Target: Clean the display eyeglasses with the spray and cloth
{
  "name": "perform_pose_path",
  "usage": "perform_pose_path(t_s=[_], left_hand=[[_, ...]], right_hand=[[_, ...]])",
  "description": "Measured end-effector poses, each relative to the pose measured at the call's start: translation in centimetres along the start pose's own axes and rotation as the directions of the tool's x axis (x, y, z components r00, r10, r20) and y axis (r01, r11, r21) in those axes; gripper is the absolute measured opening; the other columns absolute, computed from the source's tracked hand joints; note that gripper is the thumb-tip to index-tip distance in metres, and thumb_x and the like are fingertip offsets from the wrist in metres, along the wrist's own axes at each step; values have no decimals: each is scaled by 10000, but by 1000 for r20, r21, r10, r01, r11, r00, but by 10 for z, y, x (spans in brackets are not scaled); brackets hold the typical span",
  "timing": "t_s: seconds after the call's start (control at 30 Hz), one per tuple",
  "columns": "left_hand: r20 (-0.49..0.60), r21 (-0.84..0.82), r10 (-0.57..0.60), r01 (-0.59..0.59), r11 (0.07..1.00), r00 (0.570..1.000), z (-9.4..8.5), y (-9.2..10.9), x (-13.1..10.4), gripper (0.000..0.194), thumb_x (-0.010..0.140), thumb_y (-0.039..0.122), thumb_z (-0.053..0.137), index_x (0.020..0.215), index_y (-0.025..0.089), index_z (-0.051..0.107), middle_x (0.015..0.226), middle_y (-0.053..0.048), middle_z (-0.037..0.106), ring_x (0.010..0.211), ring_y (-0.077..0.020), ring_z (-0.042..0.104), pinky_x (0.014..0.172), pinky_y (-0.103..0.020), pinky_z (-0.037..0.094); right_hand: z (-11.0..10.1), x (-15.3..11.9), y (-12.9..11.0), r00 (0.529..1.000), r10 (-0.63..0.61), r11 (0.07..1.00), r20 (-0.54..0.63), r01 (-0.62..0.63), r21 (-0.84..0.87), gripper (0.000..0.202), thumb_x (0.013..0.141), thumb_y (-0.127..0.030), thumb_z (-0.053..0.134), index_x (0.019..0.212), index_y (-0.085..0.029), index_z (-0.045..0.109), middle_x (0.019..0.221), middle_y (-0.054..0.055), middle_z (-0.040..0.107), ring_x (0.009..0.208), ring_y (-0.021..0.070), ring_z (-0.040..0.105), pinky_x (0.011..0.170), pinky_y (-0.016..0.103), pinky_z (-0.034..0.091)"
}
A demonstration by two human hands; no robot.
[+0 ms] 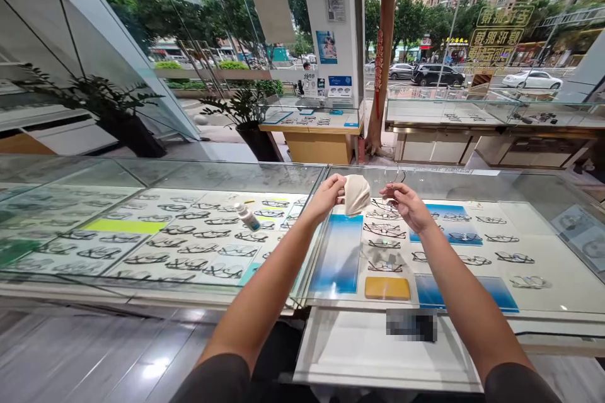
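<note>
My left hand (pixel 328 195) pinches a cream-coloured cleaning cloth (pixel 357 194), which hangs folded over the glass counter. A short gap to the right, my right hand (pixel 407 204) has its fingers closed on a pair of thin-framed eyeglasses (pixel 401 175). A dark temple sticks up above the fingers; the lenses are hard to make out against the display. Both hands are raised above the showcase, cloth and eyeglasses apart. Below them is a yellow glasses case (pixel 387 288). To the left, a small white bottle (pixel 247 217) stands on the glass.
Rows of spectacle frames (pixel 203 233) fill the glass showcase (pixel 326 170). A pulled-out white drawer (pixel 350 346) at my front holds a dark, blurred-out object (pixel 411 325). Potted plants (pixel 258 138), a wooden post (pixel 385 50) and further display counters (pixel 439 114) stand beyond.
</note>
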State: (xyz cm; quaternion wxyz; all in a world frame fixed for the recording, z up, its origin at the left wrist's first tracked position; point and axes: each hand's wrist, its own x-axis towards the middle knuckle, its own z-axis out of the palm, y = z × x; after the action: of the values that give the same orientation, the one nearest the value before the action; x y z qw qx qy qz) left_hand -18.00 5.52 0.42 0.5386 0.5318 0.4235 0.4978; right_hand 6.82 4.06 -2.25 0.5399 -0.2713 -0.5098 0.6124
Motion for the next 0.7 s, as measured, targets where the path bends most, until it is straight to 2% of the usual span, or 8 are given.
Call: perform_pose_path(t_s=[0.13,0.23,0.3,0.43,0.5,0.6,0.7], left_hand=[[-19,-88,70,-71,994,997,24,-23,5,564,713,641,769,821,231,397,768,58,538,704,-95,581,634,-220,506],[-11,-39,116,-116,992,993,31,-36,1,548,735,639,773,806,224,422,809,37,580,776,-118,596,696,-257,555],[1,11,152,-152,988,988,32,-40,-5,539,765,657,757,801,223,439,869,8,627,804,-136,611,705,-278,568],[23,224,342,-338,914,939,34,-40,-23,424,879,605,695,837,223,519,995,-61,697,883,-185,668,757,-320,562],[26,315,405,-392,864,914,36,-36,-30,359,930,562,659,866,226,549,935,-51,693,830,-177,660,739,-311,536],[-15,319,406,-380,868,914,40,-30,-37,341,978,557,595,874,237,536,794,-5,629,686,-149,588,639,-283,467],[-6,284,376,-359,889,927,42,-27,-39,361,974,583,599,876,242,535,769,11,597,672,-144,561,621,-272,437]], right_hand=[[3,0,6,990,-41,996,-132,29,-90,376,733,-550,872,960,-270,766,1072,45,813,995,213,695,854,346,506],[6,0,11,975,-81,988,-207,51,-148,360,726,-551,868,942,-277,778,1087,43,807,1035,233,687,890,370,509],[9,-1,13,971,-103,981,-216,63,-185,344,725,-554,867,918,-280,789,1080,41,802,1059,243,679,943,393,508],[16,-8,12,972,-132,962,-192,79,-261,305,757,-551,860,908,-291,812,1063,40,776,1064,246,660,979,410,502],[17,-12,10,973,-148,953,-179,92,-288,280,779,-539,853,916,-298,817,1077,45,757,1077,252,648,955,404,507],[18,-14,10,971,-157,955,-180,103,-277,254,799,-527,843,922,-306,820,1109,49,727,1136,260,625,957,396,512],[19,-15,12,969,-151,965,-198,101,-241,263,794,-533,843,925,-306,824,1123,52,704,1212,268,601,1040,407,494]])
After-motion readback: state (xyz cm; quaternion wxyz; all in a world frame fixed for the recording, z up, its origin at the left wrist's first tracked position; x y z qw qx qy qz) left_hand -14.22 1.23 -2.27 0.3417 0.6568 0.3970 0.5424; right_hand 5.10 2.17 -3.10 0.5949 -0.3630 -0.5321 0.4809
